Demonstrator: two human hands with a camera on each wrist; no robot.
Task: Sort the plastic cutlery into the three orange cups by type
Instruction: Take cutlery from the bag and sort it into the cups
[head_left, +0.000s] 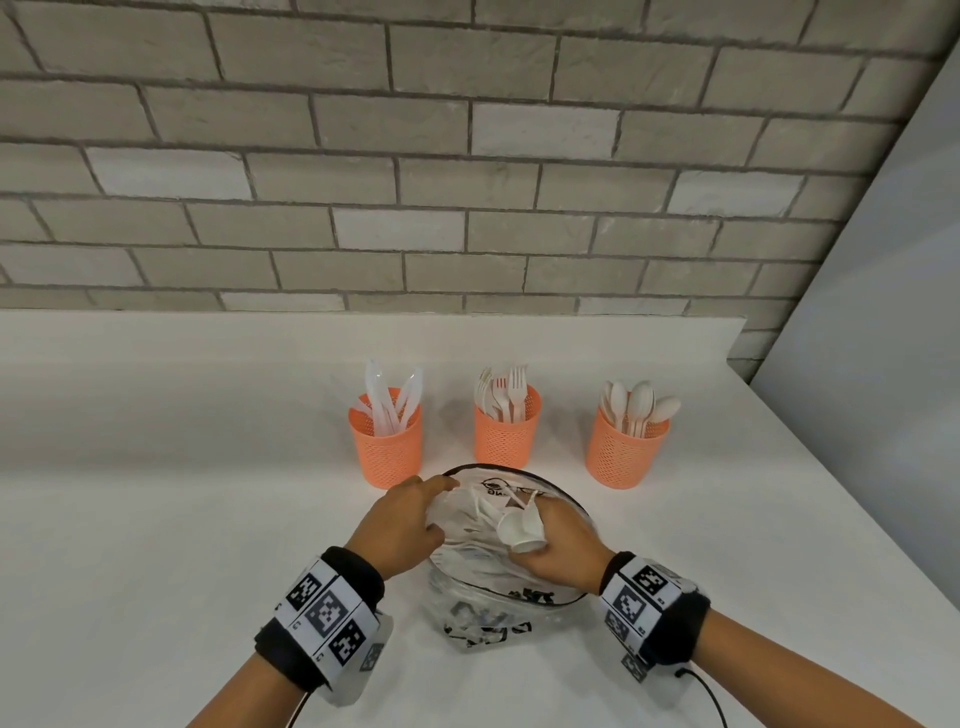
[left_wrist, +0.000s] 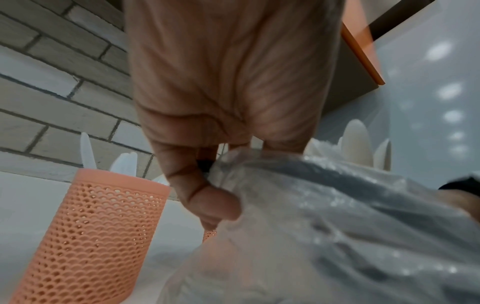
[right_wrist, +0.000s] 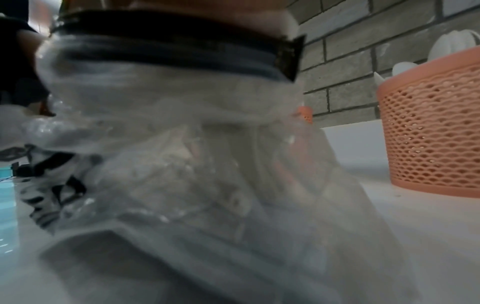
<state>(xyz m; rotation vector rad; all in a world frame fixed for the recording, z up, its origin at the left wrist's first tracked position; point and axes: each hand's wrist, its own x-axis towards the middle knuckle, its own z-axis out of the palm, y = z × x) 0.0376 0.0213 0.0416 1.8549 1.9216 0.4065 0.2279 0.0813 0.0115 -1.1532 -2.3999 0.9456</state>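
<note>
Three orange mesh cups stand in a row: the knife cup (head_left: 387, 447) (left_wrist: 91, 236) on the left, the fork cup (head_left: 506, 436) in the middle, the spoon cup (head_left: 626, 452) (right_wrist: 431, 144) on the right. In front of them lies a clear plastic bag (head_left: 488, 597) (left_wrist: 337, 226) (right_wrist: 182, 164) with a black rim and black print. My left hand (head_left: 439, 506) (left_wrist: 215, 195) pinches the bag's rim on its left side. At the bag's mouth my right hand (head_left: 530, 540) grips a small bunch of white spoons (head_left: 517, 530), bowls toward me. The rest of the bag's contents show only dimly.
The white counter (head_left: 182, 493) meets a grey brick wall (head_left: 467, 156) at the back, and its right edge (head_left: 852, 519) runs diagonally toward me. A grey panel (head_left: 883, 312) stands beyond that edge. Marker bands and a cable are on both wrists.
</note>
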